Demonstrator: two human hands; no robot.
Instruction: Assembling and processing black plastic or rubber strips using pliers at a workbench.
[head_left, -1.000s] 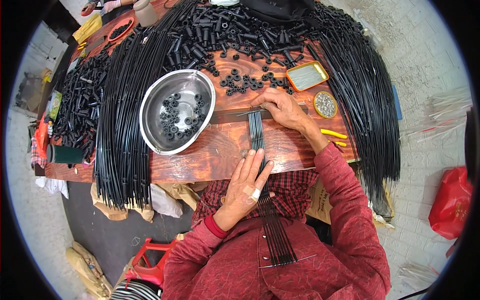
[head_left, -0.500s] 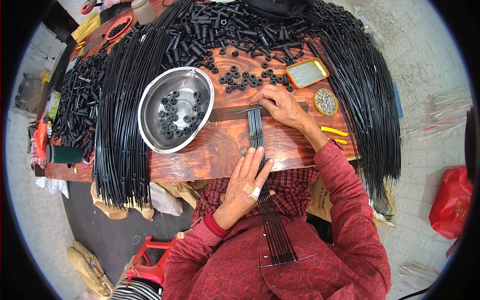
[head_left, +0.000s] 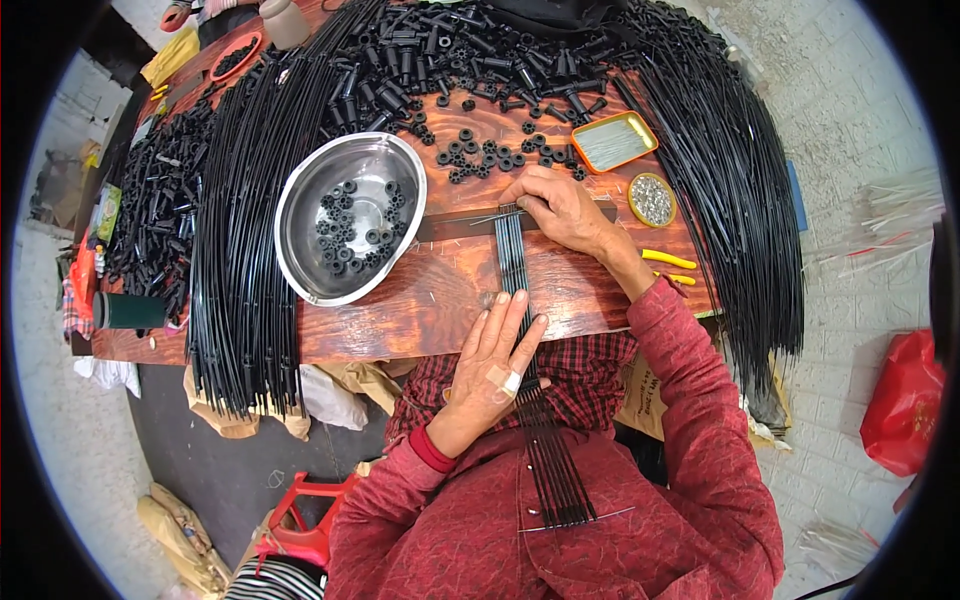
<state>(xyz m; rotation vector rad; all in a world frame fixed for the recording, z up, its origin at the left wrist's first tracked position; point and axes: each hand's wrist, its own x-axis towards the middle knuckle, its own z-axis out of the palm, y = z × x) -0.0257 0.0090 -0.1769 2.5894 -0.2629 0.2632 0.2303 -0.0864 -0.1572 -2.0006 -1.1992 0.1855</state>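
A flat row of thin black rods (head_left: 511,255) runs from the dark wooden bar (head_left: 455,226) down over the table edge into my lap. My left hand (head_left: 490,365), a plaster on its back, lies across the row with straight, spread fingers on top; its thumb tip shows past the far side, underneath. At the rods' upper end my right hand (head_left: 565,210) is closed, thumb and forefinger pinched by a thin metal wire (head_left: 490,218) crossing them. The fingertips partly hide the contact. Another thin wire (head_left: 612,514) crosses the lower ends on my lap.
A steel bowl (head_left: 285,245) of small black rings stands left of the rods. Farther right are a tray of fine pins (head_left: 615,145), a dish of small metal pieces (head_left: 652,201) and yellow-handled pliers (head_left: 668,260). Long black rods (head_left: 240,250) and black fittings (head_left: 400,60) heap around.
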